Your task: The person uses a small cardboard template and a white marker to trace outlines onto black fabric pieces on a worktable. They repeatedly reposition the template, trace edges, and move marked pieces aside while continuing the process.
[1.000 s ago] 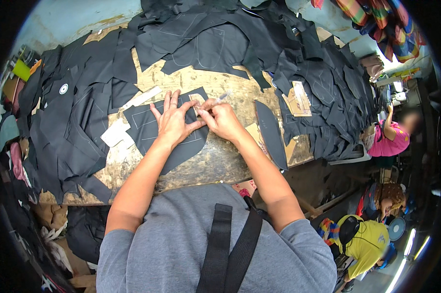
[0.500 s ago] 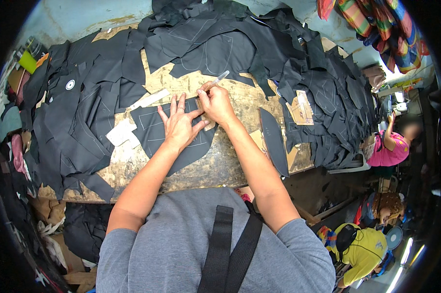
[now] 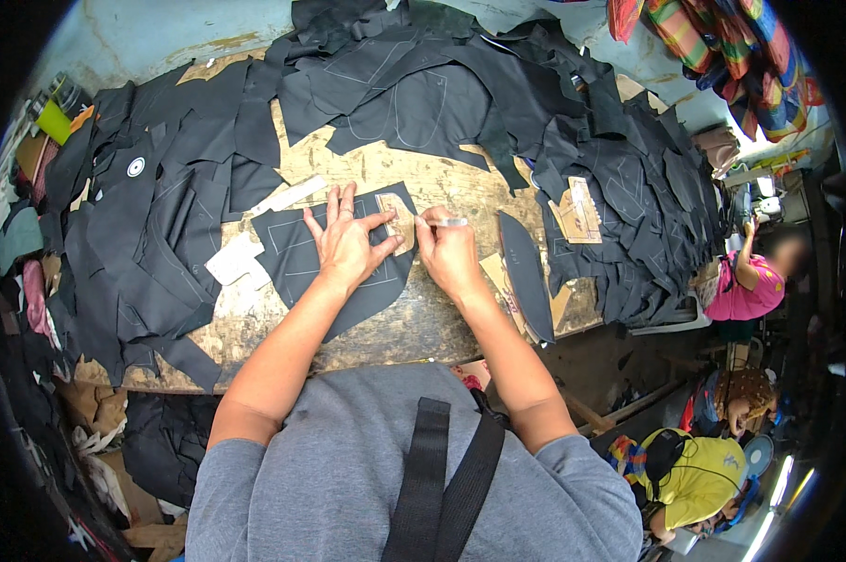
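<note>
My left hand [image 3: 346, 248] lies with fingers spread on a piece of black leather-like material [image 3: 362, 307] that bears pale drawn outlines. Its thumb and index finger press on a small tan card template [image 3: 402, 223] near the right edge of that piece. In my right hand [image 3: 451, 260] a clear-barrelled pen [image 3: 454, 223] is pinched, pointing left toward the template's right edge. Whether the tip touches the material is too small to tell. A pale flat strip [image 3: 292, 193] and a white irregular pattern piece [image 3: 236, 261] lie left of my left hand.
Heaps of black sheets [image 3: 161, 225] surround the worn wooden table [image 3: 404, 332] on its left, far and right sides. Right of my right hand lie a long black piece [image 3: 524, 272] and a tan template [image 3: 582, 211]. Other people work at the right, one in a pink top [image 3: 746, 286].
My right hand has moved right and slightly nearer, off the template's top, and the pen now lies more level. More of the template shows. My left hand stays in place.
</note>
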`<state>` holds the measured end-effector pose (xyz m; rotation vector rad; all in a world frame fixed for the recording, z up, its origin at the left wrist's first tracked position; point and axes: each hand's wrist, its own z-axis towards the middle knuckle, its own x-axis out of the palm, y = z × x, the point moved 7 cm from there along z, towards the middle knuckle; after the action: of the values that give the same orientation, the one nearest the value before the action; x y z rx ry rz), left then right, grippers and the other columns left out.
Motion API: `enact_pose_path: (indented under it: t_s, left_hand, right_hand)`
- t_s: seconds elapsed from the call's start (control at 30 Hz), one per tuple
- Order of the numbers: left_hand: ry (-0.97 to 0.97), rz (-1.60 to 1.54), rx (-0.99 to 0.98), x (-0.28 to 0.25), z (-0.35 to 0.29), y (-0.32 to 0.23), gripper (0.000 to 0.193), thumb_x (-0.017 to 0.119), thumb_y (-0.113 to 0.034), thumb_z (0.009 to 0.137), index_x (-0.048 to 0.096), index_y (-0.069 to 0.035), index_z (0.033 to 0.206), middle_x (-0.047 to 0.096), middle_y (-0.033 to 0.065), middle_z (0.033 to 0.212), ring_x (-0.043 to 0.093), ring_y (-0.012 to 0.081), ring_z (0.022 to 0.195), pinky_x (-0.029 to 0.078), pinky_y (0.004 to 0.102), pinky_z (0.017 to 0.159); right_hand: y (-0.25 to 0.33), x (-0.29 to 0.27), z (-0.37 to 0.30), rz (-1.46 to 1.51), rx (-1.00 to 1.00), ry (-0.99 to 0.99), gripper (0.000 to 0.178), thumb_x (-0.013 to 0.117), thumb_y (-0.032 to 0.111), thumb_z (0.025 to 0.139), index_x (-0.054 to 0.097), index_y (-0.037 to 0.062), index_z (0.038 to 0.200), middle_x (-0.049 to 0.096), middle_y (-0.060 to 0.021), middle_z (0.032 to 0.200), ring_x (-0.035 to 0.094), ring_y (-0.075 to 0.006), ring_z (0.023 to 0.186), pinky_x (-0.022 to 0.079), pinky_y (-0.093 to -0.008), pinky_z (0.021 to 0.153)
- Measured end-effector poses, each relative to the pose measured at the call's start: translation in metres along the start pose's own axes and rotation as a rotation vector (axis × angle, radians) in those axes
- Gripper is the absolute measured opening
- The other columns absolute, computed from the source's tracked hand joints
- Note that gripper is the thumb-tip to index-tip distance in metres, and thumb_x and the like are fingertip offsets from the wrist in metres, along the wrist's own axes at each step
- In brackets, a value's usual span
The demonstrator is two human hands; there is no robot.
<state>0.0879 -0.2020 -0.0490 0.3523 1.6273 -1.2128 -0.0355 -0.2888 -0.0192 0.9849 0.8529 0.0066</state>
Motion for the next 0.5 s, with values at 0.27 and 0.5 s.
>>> enact_pose_path:
  t_s: [0.27,0.5]
  left_hand:
    - [0.002,0.026,0.003,0.004,0.001,0.004,0.042,0.076,-0.045,0.068,0.071,-0.031,0.107,0.03,0.0174,0.148,0.019,0.0337,0.14,0.004,0.0646,0.107]
    - [-0.033,0.033,0.037,0.001,0.0,0.001,0.042,0.076,-0.044,0.068,0.071,-0.029,0.107,0.035,0.0162,0.145,0.022,0.0336,0.139,0.005,0.0659,0.107]
  right_hand:
    - [0.032,0.007,-0.033,-0.237,-0.279,-0.026,0.018,0.067,0.002,0.071,0.058,0.0065,0.086,0.061,-0.0114,0.078,0.06,-0.0281,0.08,0.05,-0.0381,0.067]
    - [0.029,0.01,-0.036,0.204,-0.192,-0.06,0.012,0.064,0.004,0.082,0.061,-0.0003,0.092,0.064,-0.0139,0.075,0.063,-0.0296,0.064,0.05,-0.0346,0.06]
